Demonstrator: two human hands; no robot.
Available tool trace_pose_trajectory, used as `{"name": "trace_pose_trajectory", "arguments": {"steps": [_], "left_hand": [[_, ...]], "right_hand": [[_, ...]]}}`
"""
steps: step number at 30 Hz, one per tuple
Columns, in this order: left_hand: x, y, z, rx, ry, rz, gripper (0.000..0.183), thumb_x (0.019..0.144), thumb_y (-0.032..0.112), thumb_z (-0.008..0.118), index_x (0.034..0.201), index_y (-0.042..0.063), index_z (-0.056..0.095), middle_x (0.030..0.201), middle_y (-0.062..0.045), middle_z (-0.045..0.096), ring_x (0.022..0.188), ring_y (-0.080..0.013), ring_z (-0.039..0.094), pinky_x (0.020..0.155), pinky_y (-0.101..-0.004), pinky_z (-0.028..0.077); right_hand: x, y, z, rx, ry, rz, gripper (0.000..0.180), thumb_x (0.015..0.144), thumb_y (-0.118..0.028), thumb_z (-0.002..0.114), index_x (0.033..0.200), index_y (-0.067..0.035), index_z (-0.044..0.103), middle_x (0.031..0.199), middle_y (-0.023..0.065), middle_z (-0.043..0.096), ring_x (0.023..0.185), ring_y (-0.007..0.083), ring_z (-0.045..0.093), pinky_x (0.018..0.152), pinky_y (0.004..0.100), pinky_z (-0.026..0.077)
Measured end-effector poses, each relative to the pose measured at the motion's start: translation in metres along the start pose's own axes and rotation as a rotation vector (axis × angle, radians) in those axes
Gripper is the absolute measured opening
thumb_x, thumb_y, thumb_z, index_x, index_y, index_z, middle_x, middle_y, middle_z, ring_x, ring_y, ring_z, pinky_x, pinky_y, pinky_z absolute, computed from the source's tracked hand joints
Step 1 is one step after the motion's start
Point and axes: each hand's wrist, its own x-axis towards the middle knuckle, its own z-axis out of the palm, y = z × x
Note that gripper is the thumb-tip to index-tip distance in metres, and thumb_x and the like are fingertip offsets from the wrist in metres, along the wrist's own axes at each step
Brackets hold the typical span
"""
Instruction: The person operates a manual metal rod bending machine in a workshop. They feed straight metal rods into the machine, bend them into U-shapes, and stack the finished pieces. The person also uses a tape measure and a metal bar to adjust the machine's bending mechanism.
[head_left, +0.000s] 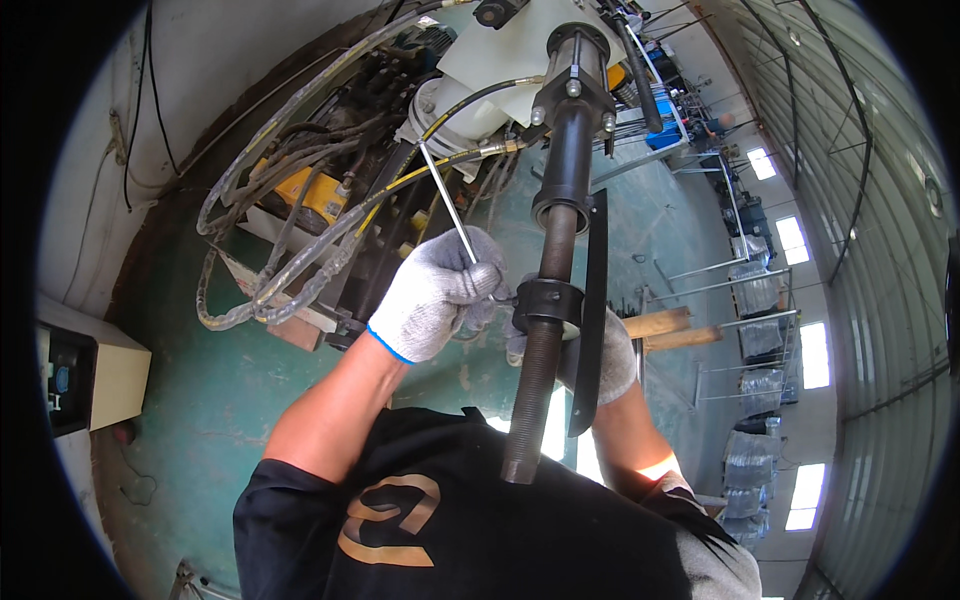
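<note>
My left hand (442, 296), in a white knit glove with a blue cuff, grips a slender metal rod tool (448, 196), apparently a long hex key. Its lower end points toward a black ring collar (550, 301); whether it sits in a hole there is hidden by the fingers. The collar surrounds a threaded steel rod (536, 375), which comes out of a black hydraulic cylinder (568, 150). Behind the rod, my gloved right hand (613, 360) cups the collar from the far side, fingertips showing left of it. A narrow black plate (592, 322) hides part of that hand.
Hydraulic hoses (322, 229) loop at the left, by a machine with a yellow part (311, 191). A white machine body (487, 56) rises beyond the cylinder. Wooden beams (664, 326) and metal frames (720, 281) stand right. A person (720, 124) is far back.
</note>
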Motion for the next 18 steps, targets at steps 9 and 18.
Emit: {"name": "trace_pose_trajectory", "arguments": {"steps": [9,18], "left_hand": [[0.006,0.010,-0.002,-0.074,-0.036,-0.166,0.031,0.099,0.021,0.091,0.114,0.003,0.071,0.091,-0.005,0.073,0.071,-0.0148,0.067,0.060,-0.0265,0.050],[0.005,0.025,0.008,0.160,0.043,0.064,0.037,0.103,0.023,0.086,0.127,-0.001,0.070,0.098,-0.012,0.077,0.081,-0.0221,0.074,0.071,-0.0311,0.059]], "right_hand": [[-0.002,-0.001,-0.001,-0.014,0.048,0.018,0.092,0.100,-0.058,0.085,0.154,0.011,0.059,0.135,0.0273,0.073,0.120,0.0415,0.077,0.103,0.0561,0.066],[-0.004,0.000,0.001,0.073,0.024,0.023,0.077,0.107,-0.049,0.077,0.152,0.011,0.058,0.131,0.0256,0.073,0.116,0.0384,0.077,0.102,0.0541,0.066]]}}
